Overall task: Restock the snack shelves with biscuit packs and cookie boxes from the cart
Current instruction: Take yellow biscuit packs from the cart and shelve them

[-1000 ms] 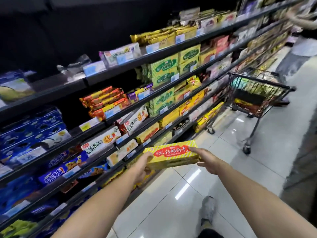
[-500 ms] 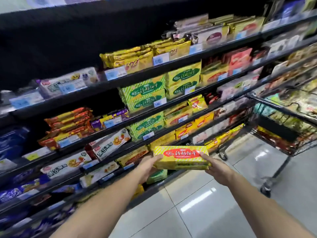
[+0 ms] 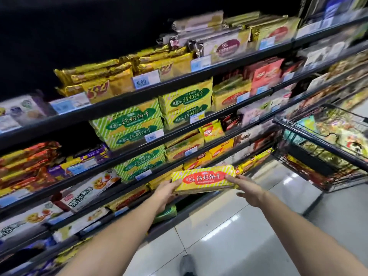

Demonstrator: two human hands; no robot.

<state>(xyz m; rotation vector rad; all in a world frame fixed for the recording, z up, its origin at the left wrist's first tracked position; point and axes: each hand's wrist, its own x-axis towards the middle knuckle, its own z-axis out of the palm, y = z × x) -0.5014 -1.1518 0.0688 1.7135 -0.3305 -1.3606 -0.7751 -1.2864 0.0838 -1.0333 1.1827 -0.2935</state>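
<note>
biscuit pack (image 3: pixel 203 180) held in front of the shelves (image 3: pixel 123 186)

the yellow, red-labelled biscuit pack hangs level in the air, just before the edge of a lower shelf and left of the cart (image 3: pixel 318 140). the left hand (image 3: pixel 166 193) grips its left end, thumb on top and fingers curled beneath. the right hand (image 3: pixel 247 189) meets the right end with fairly straight fingers, seemingly pressing rather than wrapping, though blur leaves that uncertain.
</note>
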